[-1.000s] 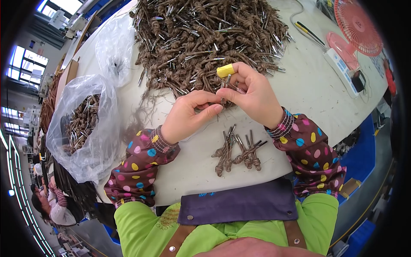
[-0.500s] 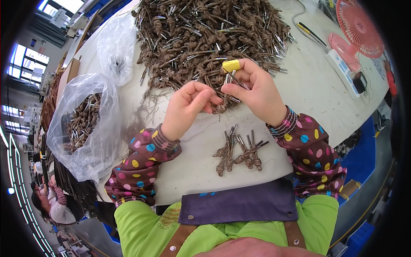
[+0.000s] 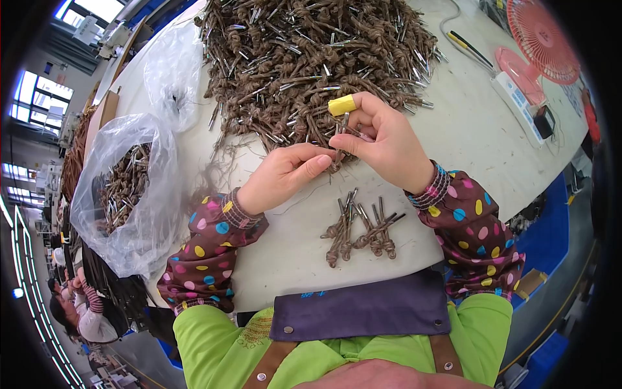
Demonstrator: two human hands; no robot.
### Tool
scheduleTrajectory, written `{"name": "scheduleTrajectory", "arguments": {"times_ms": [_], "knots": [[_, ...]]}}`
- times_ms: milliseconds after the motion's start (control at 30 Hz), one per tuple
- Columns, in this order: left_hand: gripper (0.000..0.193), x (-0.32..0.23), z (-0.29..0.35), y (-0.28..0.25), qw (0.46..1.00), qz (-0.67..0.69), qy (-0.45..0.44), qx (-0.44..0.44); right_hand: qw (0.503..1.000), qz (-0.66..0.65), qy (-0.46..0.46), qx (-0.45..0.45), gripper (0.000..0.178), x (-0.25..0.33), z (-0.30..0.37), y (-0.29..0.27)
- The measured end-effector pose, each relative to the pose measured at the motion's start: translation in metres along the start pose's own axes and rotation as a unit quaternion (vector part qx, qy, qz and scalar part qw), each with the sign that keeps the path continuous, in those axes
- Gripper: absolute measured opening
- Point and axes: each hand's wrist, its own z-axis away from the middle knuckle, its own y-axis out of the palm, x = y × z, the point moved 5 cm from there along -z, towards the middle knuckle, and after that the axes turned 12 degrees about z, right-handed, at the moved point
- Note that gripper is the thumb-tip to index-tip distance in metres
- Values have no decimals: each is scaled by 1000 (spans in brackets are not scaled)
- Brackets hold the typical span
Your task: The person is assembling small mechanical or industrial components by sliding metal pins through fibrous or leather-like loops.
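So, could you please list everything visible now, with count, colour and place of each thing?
Knotted cord: at least one, brown, picture centre
Cord heap: uncountable, brown with silvery tips, far side
Cord group: about six, brown, near table edge
Open plastic bag: one, clear, left, holding brown cords
Crumpled plastic bag: one, clear, behind it
Desk fan: one, pink, far right
Power strip: one, white, beside fan
Table: one, off-white, centre
Container: one, blue, right
Windows: several, bright, left
Co-worker: at least one, pale top, left background
Other background items: too small to tell
Apron: one, purple, on torso
Sleeve covers: two, dotted maroon, forearms
Left hand: one, bare, beside knotted cord
Right hand: one, yellow wrap on finger, gripping knotted cord
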Motion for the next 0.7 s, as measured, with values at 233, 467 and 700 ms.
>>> {"name": "scheduleTrajectory", "arguments": {"times_ms": [233, 467, 700], "knots": [[18, 5, 1, 1, 990, 115, -50, -60, 998, 57, -24, -27, 41, 0, 3, 4], [14, 11, 3, 3, 990, 70, 64, -108, 999, 32, -13, -33, 43, -5, -1, 0], [7, 8, -2, 17, 943, 289, 168, -8, 985, -159, 29, 52, 48, -8, 3, 18]]}}
